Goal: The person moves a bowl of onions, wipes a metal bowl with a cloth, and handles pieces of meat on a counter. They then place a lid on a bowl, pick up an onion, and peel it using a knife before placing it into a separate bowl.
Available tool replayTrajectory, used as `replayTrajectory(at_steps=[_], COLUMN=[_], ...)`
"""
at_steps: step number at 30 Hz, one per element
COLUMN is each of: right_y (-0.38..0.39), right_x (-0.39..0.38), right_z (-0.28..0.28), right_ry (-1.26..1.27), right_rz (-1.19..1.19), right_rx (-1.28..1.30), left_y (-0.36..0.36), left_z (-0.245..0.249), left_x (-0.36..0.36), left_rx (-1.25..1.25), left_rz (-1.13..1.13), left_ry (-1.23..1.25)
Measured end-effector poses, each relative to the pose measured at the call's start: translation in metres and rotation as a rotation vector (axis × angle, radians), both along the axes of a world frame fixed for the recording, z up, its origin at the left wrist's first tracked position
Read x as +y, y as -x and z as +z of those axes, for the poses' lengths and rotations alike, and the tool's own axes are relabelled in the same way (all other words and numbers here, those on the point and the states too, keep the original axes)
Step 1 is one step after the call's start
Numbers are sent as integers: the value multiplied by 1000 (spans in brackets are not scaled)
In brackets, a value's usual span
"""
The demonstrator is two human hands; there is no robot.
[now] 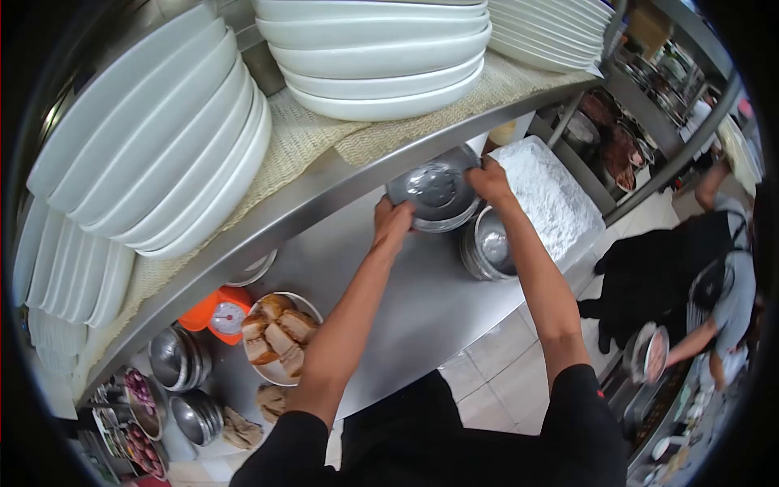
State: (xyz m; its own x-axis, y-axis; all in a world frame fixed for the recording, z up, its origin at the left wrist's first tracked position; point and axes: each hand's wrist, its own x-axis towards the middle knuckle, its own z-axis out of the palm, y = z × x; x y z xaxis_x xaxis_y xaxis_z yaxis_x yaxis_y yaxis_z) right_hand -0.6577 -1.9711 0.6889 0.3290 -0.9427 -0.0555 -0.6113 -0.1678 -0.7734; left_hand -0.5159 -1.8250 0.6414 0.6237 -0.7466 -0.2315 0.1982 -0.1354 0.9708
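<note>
Head view. Reaches forward with both bare arms, elbows nearly straight, over the far part of the counter (406,300). Holds a metal bowl (434,193) between the two hands, lifted clear of the counter and tipped so that its inside faces the camera. Grips the bowl's near-left rim with the left hand (392,223), fingers curled tight around the edge. Pinches the far-right rim with the right hand (489,180), fingers narrow and bent over the metal, wrist angled down.

Leaves little headroom: sits right under the steel lip of the shelf (324,191) that overhangs the counter's far half, the bowl's top nearly at that lip. Passes the right forearm over a stack of bowls (487,243) standing on the counter, just beside and below the held one. Has a tub of white grains (552,199) at the counter's far right corner, just beside the right hand.

Offers bare steel in the counter's middle, beneath both forearms. Crowds the counter's left end with a dish of bread (280,333) and an orange scale (223,315), well apart from the hands. Stacks white plates (373,57) on the shelf above the counter. Opens onto tiled floor past the counter's right edge, with a co-worker (714,276) there in dark clothes, well apart, hands on another bowl.
</note>
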Motion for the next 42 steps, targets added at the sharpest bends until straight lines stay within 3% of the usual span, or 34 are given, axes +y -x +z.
replayTrajectory(at_steps=[3, 4, 5, 6, 7, 8, 9, 10, 11, 13, 16, 17, 18, 19, 21, 22, 23, 24, 25, 26, 28, 29, 30, 31, 32, 33, 35, 39, 41, 42], right_y=[11, 20, 25, 33, 32, 51, 75, 68, 60, 35, 14, 3, -12, -26, -56, -67, -82, -91, -102, -112, -147, -165, -188, -214, -236, -254, -283, -259, -231, -224], right_x=[-41, -74, -91, -131, -143, -168, -249, -212, -176, -72, 11, 46, 87, 131, 221, 269, 313, 368, 414, 450, 507, 529, 547, 564, 580, 589, 590, 601, 614, 620], right_z=[-27, -72, -79, -140, -143, -191, -269, -229, -188, -80, -58, -57, -55, -54, -48, -39, -58, -42, -42, -45, -64, -77, -81, -80, -79, -79, -82, -98, -95, -87], right_ry=[159, 273, 261, 691, 571, 957, 1210, 1060, 832, 511, 691, 698, 470, 237, 2, -167, -100, -219, -293, -272, -217, -188, -176, -387, -597, -591, -1076, -724, -482, -480], right_rz=[-107, -13, 109, 168, 191, 166, 305, 235, 135, -36, 50, 112, 202, 287, 536, 571, 756, 855, 986, 1082, 1155, 1140, 1135, 981, 820, 829, 474, 449, 500, 525], right_rx=[51, 62, 282, 408, 801, 515, 483, 363, 361, 310, -113, -241, -358, -461, -568, -384, -529, -380, -454, -424, -374, -344, -338, -314, -284, -285, -345, -477, -506, -505], left_y=[14, 16, 16, 20, 34, 24, 29, 38, 43, 38, 21, 10, 3, -8, -40, -51, -72, -84, -97, -109, -135, -139, -144, -150, -151, -149, -147, -151, -150, -152], left_z=[-5, -5, -22, -21, -54, -1, -10, -22, 11, 70, 103, 103, 99, 93, 76, 85, 48, 33, 14, 0, -22, -32, -39, -43, -47, -51, -60, -90, -82, -75], left_x=[-45, -52, -64, -65, -74, -47, -40, -24, 24, 123, 265, 311, 354, 397, 485, 522, 584, 626, 662, 684, 720, 730, 731, 731, 728, 725, 722, 721, 717, 719], left_rx=[-88, -137, -342, -475, -1065, -444, -501, -663, -686, -412, -438, -491, -624, -537, -711, -499, -839, -811, -782, -778, -209, -196, -5, 171, 160, 149, 169, 69, 72, 77], left_rz=[-75, -113, -111, -108, 124, -190, -156, 7, -36, -360, -293, -155, 115, 357, 862, 1079, 1170, 1233, 1285, 1264, 1193, 1173, 1024, 877, 842, 807, 852, 767, 747, 714], left_ry=[-138, -241, -198, -290, -298, -330, -302, -64, 151, 210, 246, 159, 18, -82, -367, -467, -628, -767, -909, -901, -493, -490, -386, -275, -277, -285, -158, -131, -146, -163])
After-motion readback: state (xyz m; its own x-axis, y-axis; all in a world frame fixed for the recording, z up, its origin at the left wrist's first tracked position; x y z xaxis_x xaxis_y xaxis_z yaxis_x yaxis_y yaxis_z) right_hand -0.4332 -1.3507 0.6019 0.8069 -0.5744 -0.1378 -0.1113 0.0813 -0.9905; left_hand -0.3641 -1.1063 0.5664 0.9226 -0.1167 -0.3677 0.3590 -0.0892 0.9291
